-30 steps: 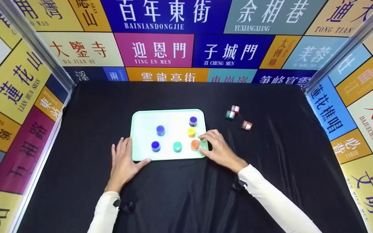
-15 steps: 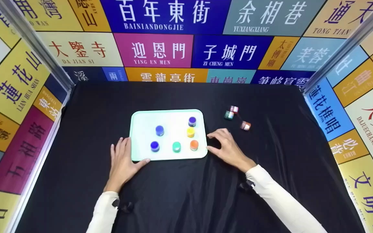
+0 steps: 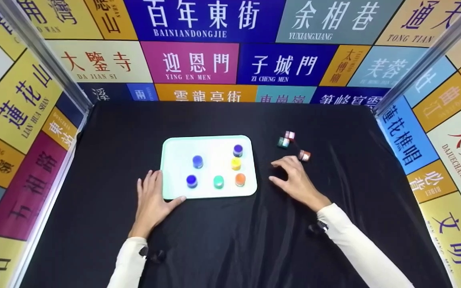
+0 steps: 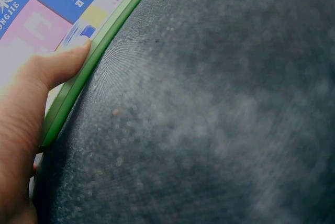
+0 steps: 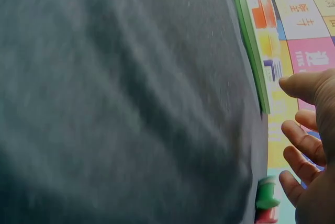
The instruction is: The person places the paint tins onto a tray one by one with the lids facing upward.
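Observation:
My left hand (image 3: 150, 204) rests at the near left corner of a pale green tray (image 3: 178, 146), fingers stretched along its left side. The thumb (image 4: 70, 59) lies over the tray's green rim in the left wrist view. My right hand (image 3: 296, 180) is off the tray's right side, fingers slightly bent, nothing in its grasp. Small paint jars stand on the tray: an orange one (image 3: 240, 180), a yellow one (image 3: 235, 163), a green one (image 3: 218, 182) and several purple-blue ones, including one at the far right (image 3: 237, 151). A red-brown jar (image 3: 304, 155) lies just beyond the right hand's fingers.
Farther back on the black tablecloth (image 3: 214, 240), a dark green jar (image 3: 283, 142) and a red jar (image 3: 289, 135) lie side by side. Walls with colourful Chinese-lettered panels (image 3: 198, 62) enclose the table at the back and both sides.
My right hand has let go of the orange jar and moved right, off the tray, toward the jars on the cloth. The left hand has stayed at the tray's corner.

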The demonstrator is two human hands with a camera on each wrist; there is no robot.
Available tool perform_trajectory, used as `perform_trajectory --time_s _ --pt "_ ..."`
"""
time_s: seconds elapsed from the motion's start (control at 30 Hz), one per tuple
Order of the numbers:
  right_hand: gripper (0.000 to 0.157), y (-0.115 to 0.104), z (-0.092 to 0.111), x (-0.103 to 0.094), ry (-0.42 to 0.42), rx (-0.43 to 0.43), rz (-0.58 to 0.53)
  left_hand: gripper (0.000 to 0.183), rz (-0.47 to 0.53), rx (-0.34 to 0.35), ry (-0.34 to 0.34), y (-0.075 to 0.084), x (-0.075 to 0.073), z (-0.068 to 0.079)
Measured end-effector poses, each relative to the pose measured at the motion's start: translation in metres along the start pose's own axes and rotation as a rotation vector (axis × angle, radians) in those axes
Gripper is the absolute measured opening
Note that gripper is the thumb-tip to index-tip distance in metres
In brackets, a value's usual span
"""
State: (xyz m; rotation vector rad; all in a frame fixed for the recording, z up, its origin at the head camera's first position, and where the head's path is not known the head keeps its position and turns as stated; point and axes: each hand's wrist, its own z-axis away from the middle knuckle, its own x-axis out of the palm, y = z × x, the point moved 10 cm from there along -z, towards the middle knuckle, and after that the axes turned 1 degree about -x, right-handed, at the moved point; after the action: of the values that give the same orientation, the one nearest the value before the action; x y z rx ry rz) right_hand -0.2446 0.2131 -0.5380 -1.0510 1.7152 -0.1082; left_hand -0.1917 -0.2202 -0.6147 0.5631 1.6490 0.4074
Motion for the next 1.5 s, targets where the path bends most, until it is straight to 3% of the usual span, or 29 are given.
perform_trajectory --time_s 0.5,0.93,1.23,1.5 --pt "0.04 0.025 0.003 -0.027 0.098 -0.036 0.041 0.122 0.004 -0.009 0.007 -0.002 -0.003 0.001" --pt "0.048 0.052 0.009 -0.051 0.127 0.055 0.118 0.122 0.015 0.001 0.011 0.0 -0.001 0.0" --pt "0.052 0.065 0.012 -0.057 0.139 0.081 0.171 0.122 0.018 0.004 0.015 0.001 -0.001 0.0" --pt "0.059 0.081 0.011 -0.058 0.098 0.187 0.18 0.122 -0.001 -0.002 0.011 0.0 -0.001 -0.001"
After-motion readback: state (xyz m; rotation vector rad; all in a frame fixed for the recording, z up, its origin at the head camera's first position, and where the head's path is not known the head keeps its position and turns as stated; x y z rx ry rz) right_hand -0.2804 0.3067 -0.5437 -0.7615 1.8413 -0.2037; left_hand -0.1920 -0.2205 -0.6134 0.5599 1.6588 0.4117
